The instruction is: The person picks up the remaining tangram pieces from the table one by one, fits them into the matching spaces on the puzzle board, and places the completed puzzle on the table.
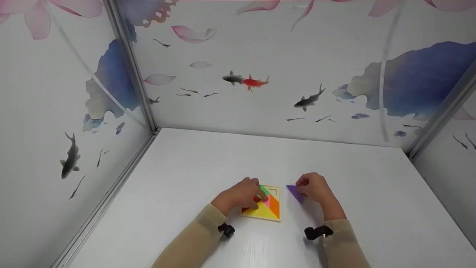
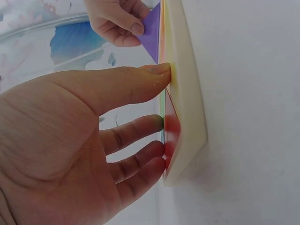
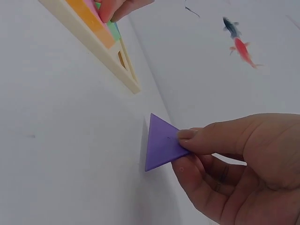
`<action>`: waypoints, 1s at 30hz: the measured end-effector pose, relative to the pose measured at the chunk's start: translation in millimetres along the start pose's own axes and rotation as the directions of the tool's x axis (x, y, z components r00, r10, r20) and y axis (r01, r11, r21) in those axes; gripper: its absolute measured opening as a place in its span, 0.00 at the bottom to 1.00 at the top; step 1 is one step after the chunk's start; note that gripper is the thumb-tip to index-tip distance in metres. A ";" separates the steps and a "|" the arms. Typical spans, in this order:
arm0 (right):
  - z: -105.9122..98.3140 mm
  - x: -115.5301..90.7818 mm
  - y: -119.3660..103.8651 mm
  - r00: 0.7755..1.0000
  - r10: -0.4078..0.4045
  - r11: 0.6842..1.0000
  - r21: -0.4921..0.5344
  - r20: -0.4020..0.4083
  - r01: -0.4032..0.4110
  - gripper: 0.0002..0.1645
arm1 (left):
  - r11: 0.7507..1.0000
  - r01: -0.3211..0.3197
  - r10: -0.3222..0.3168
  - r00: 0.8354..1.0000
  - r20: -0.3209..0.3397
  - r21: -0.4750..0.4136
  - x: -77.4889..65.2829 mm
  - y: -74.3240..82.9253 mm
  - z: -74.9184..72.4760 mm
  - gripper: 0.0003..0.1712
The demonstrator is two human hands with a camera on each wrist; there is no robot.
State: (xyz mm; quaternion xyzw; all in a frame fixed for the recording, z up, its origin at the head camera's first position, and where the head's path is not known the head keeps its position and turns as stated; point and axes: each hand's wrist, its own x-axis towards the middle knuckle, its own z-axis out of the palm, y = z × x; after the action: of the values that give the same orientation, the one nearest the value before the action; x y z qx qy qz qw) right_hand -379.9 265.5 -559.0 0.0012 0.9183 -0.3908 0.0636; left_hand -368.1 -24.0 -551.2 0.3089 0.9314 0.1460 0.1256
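A square tangram tray [image 1: 280, 208] with a cream frame lies flat on the table, filled with coloured pieces. Among them are a yellow triangle [image 1: 264, 213], an orange piece [image 1: 275, 207], a pink one [image 3: 89, 6], a green one [image 1: 264, 189] and a red one [image 2: 172, 136]. The tray's far right corner shows bare base. My left hand [image 1: 240, 194] rests its thumb and fingertips on the tray's top, partly covering the pieces. To the right of the tray, my right hand [image 1: 315, 189] pinches a purple triangle [image 3: 161, 145] between thumb and fingers, one point facing down-left in the right wrist view.
The white table [image 1: 186, 178] is enclosed by a printed back wall [image 1: 260, 119] and side walls with fish and petals. Metal posts [image 1: 130, 63] stand at the corners. Black camera mounts [image 1: 227, 230] sit at both wrists, over beige sleeves [image 1: 193, 234].
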 end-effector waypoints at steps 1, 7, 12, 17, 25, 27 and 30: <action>0.4 0.0 -0.6 1.000 -0.002 1.000 0.003 0.001 0.002 0.06 | 1.000 -0.001 0.001 1.000 0.000 0.000 -0.1 -0.1 0.0 0.23; 2.7 -1.6 -6.1 1.000 0.019 1.000 0.007 0.012 -0.020 0.07 | 1.000 0.010 -0.010 1.000 0.000 -0.004 0.2 -0.3 0.8 0.23; 4.6 -2.2 -9.3 1.000 0.023 1.000 0.016 0.000 -0.023 0.08 | 1.000 0.016 -0.016 1.000 0.000 -0.002 0.1 0.1 0.5 0.23; 5.9 -0.9 -11.6 1.000 0.017 1.000 0.019 -0.008 -0.016 0.07 | 1.000 0.026 -0.026 1.000 -0.002 0.000 0.0 1.9 -1.1 0.23; 9.3 0.4 -12.0 1.000 -0.004 1.000 0.031 -0.025 0.005 0.06 | 0.999 0.035 -0.035 0.999 0.003 0.009 -1.2 3.8 -2.8 0.23; 10.7 1.0 -11.2 0.999 -0.025 0.999 0.033 -0.033 0.026 0.06 | 0.999 0.030 -0.030 1.000 0.004 0.013 -1.3 3.7 -2.8 0.23; 13.2 2.2 -11.0 0.998 -0.041 0.998 0.054 -0.042 0.043 0.05 | 1.000 0.026 -0.026 1.000 0.005 0.013 -0.8 3.4 -2.5 0.24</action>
State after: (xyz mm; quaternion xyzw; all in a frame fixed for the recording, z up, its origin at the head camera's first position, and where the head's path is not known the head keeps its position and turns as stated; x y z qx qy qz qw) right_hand -381.1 248.3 -560.4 -0.0082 0.9082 -0.4169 0.0364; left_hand -366.5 -22.4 -547.6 0.2978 0.9360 0.1375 0.1278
